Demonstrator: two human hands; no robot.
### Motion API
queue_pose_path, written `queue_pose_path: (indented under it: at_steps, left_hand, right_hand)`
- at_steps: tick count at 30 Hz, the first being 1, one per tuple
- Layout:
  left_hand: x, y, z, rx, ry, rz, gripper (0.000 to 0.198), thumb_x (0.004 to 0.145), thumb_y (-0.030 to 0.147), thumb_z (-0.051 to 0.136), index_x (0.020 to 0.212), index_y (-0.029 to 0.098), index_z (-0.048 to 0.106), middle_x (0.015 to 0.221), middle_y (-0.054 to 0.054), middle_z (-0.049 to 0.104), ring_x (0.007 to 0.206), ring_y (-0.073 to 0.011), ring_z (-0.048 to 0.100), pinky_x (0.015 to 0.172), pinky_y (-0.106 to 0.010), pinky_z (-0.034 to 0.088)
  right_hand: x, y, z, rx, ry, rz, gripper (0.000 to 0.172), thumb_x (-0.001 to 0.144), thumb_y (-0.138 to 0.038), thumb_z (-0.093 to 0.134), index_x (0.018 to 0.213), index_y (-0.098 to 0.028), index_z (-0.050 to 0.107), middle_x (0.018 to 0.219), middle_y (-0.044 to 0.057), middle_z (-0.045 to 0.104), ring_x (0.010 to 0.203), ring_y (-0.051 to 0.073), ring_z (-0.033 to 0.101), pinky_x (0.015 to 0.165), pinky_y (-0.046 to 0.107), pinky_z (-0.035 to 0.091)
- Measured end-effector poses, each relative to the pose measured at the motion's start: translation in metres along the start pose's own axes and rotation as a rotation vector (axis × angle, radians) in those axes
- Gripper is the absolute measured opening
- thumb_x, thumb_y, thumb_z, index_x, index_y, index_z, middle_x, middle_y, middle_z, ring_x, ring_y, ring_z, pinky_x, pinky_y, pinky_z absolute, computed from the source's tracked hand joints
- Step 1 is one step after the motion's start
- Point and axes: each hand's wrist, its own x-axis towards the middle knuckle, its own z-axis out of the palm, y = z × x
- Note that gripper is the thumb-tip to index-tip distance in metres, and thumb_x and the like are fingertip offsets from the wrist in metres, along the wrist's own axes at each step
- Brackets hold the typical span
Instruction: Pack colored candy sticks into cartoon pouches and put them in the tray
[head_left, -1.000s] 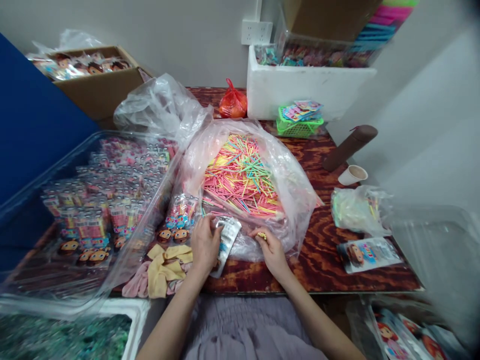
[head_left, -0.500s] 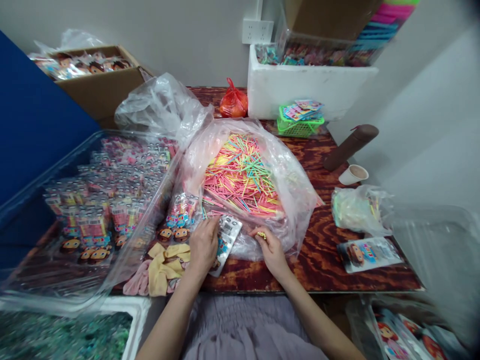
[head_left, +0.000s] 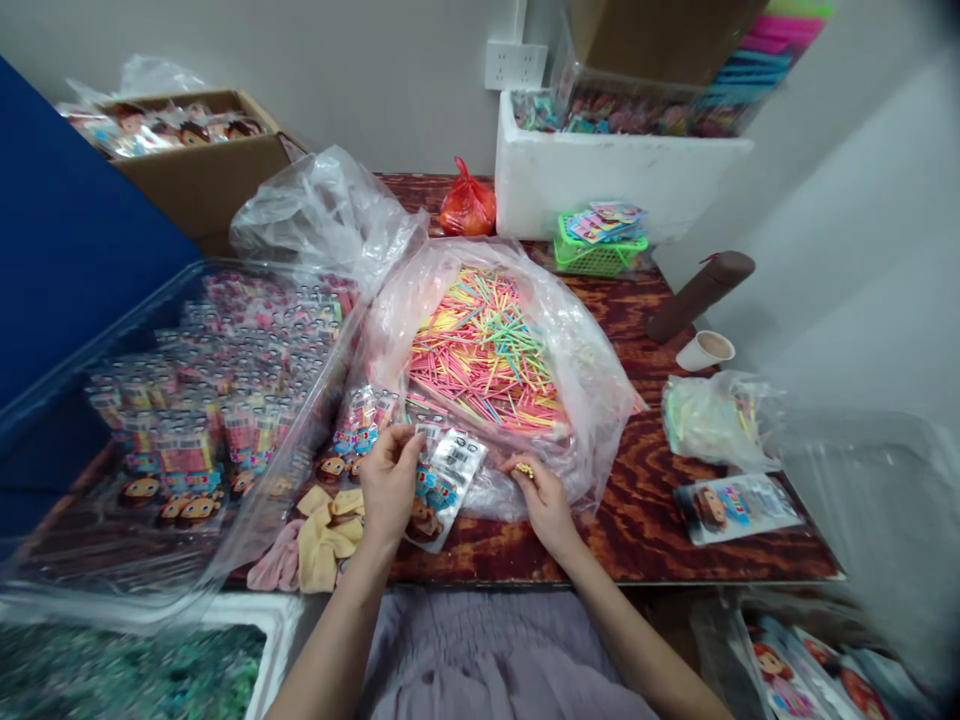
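My right hand (head_left: 545,505) is closed around a small bundle of thin yellow sticks (head_left: 524,470), whose ends show between the fingers. My left hand (head_left: 390,485) is closed in a pinch at the left edge of a clear printed packet (head_left: 431,500), and the fingertips partly hide that edge. Another silvery packet with a barcode (head_left: 459,452) overlaps it. Just beyond both hands, a large open plastic bag (head_left: 592,390) holds a heap of pink, yellow, green and blue sticks (head_left: 487,350).
Left, a clear tray (head_left: 289,460) holds rows of filled packets. Yellow and pink cloths (head_left: 322,535) lie beside my left wrist. At right are a brown bottle (head_left: 701,297), a paper cup (head_left: 705,350), a small plastic bag (head_left: 709,420) and a packet (head_left: 739,508). A green basket (head_left: 600,255) stands behind.
My left hand has shifted left and turned up slightly, uncovering more of the printed packets. My right hand stays in place with the yellow sticks.
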Motion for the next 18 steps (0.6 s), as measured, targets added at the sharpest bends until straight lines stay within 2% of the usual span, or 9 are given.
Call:
queue_pose_path:
  at_steps: [3, 8, 12, 18]
  left_hand:
    - [-0.001, -0.002, 0.002, -0.063, -0.037, -0.055, 0.021, 0.077, 0.037, 0.065, 0.077, 0.017, 0.065, 0.064, 0.004, 0.058, 0.059, -0.0115, 0.051, 0.058, -0.021, 0.041]
    - [-0.008, -0.001, 0.001, -0.052, -0.100, -0.035, 0.025, 0.082, 0.040, 0.060, 0.072, 0.017, 0.064, 0.062, 0.003, 0.055, 0.060, -0.0123, 0.049, 0.059, -0.022, 0.039]
    - [-0.010, 0.004, -0.002, -0.068, -0.180, -0.037, 0.024, 0.083, 0.039, 0.058, 0.077, 0.018, 0.066, 0.067, 0.001, 0.060, 0.065, -0.0142, 0.053, 0.062, -0.023, 0.042]
    - [-0.011, 0.006, -0.004, -0.079, -0.179, -0.037, 0.021, 0.082, 0.036, 0.058, 0.081, 0.017, 0.067, 0.071, 0.000, 0.064, 0.069, -0.0156, 0.057, 0.066, -0.025, 0.046]
  right_hand:
    - [0.000, 0.000, 0.000, 0.002, 0.003, 0.007, 0.018, 0.095, -0.025, 0.046, 0.092, -0.022, 0.063, 0.091, 0.004, 0.066, 0.090, 0.020, 0.062, 0.083, 0.030, 0.045]
    - [0.000, -0.002, 0.000, -0.005, 0.009, 0.013, 0.018, 0.095, -0.026, 0.047, 0.091, -0.021, 0.064, 0.089, 0.004, 0.066, 0.088, 0.019, 0.062, 0.082, 0.030, 0.046]
    - [0.001, -0.002, 0.000, -0.015, 0.002, 0.014, 0.019, 0.095, -0.028, 0.046, 0.092, -0.021, 0.063, 0.090, 0.004, 0.066, 0.089, 0.020, 0.062, 0.082, 0.030, 0.046]
    - [0.002, -0.005, 0.000, -0.015, 0.004, 0.031, 0.019, 0.094, -0.029, 0.047, 0.090, -0.021, 0.064, 0.090, 0.005, 0.067, 0.089, 0.020, 0.063, 0.083, 0.031, 0.047]
